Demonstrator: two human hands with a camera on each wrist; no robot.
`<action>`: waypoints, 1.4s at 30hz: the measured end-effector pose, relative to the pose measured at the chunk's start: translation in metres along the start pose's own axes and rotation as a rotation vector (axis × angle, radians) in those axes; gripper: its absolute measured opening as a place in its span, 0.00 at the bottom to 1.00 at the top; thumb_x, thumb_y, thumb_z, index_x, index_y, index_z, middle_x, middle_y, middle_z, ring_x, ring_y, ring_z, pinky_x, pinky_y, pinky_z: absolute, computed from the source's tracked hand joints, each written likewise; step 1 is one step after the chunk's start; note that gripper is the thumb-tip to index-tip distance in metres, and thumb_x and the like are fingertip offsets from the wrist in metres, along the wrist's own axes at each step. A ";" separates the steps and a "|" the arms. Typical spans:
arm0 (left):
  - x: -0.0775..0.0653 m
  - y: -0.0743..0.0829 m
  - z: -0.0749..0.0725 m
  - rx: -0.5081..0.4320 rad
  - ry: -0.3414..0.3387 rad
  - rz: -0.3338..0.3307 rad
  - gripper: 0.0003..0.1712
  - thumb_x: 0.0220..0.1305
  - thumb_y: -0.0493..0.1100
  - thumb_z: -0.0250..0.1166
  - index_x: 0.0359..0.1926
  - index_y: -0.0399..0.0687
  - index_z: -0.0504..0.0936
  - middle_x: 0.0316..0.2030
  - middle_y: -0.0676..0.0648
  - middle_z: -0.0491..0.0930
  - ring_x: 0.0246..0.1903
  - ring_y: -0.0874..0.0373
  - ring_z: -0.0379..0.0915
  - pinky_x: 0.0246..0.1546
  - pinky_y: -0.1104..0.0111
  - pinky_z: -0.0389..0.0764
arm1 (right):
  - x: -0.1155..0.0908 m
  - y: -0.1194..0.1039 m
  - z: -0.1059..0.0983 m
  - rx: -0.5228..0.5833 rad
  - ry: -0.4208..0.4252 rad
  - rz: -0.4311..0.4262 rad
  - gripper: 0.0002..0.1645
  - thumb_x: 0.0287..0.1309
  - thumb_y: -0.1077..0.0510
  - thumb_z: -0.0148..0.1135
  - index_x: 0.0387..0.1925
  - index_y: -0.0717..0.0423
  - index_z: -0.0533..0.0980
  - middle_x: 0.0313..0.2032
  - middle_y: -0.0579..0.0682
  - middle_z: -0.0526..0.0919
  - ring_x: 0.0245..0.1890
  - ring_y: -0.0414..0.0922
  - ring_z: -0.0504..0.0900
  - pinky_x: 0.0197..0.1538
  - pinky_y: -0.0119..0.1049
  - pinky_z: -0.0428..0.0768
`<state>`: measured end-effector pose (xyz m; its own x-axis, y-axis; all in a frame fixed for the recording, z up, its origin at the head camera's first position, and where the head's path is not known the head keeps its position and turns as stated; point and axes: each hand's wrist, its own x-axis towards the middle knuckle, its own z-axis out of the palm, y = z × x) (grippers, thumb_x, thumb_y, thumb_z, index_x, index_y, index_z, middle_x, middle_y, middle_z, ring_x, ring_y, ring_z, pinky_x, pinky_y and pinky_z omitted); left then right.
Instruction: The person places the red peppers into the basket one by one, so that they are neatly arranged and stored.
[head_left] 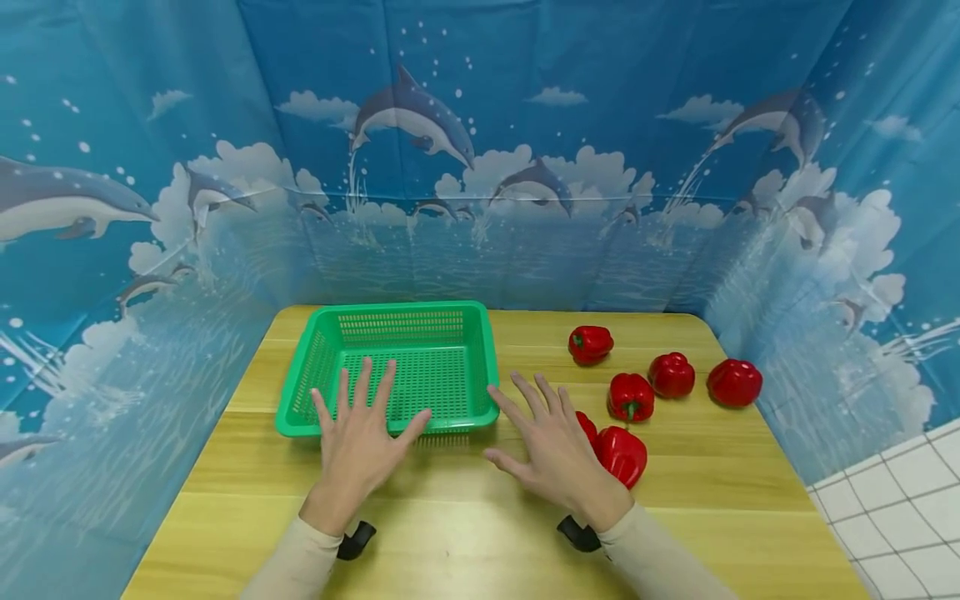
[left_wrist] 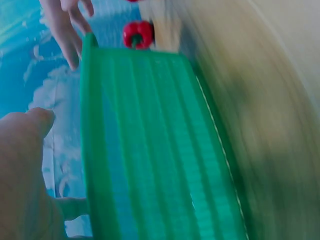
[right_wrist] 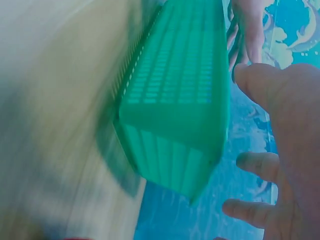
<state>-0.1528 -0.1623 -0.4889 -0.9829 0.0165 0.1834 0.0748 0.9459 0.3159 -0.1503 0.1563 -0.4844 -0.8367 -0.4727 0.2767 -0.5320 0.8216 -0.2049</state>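
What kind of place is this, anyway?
Probably a makeshift, curtained-off work area: dolphin-print curtains hang behind and beside a wood-grained table with a green basket and red peppers.

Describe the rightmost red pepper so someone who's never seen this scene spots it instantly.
On the wood-grain table, a green basket sits at the left and loose red peppers lie at the right. Go across those to the rightmost red pepper, by the table's right edge. It sits closest to that edge, with no other pepper beyond it.
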 end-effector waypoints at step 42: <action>0.020 -0.054 -0.002 -0.171 -0.079 -0.138 0.65 0.85 0.70 0.62 0.97 0.42 0.37 0.82 0.21 0.67 0.40 0.31 0.86 0.31 0.48 0.84 | -0.047 0.047 -0.017 0.064 0.091 0.014 0.43 0.69 0.41 0.86 0.79 0.45 0.80 0.79 0.59 0.81 0.80 0.66 0.80 0.80 0.75 0.78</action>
<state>-0.1763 -0.2132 -0.5005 -0.9954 -0.0777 0.0565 -0.0404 0.8721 0.4876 -0.1341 0.2227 -0.4907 -0.8304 -0.4279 0.3569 -0.5298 0.8045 -0.2683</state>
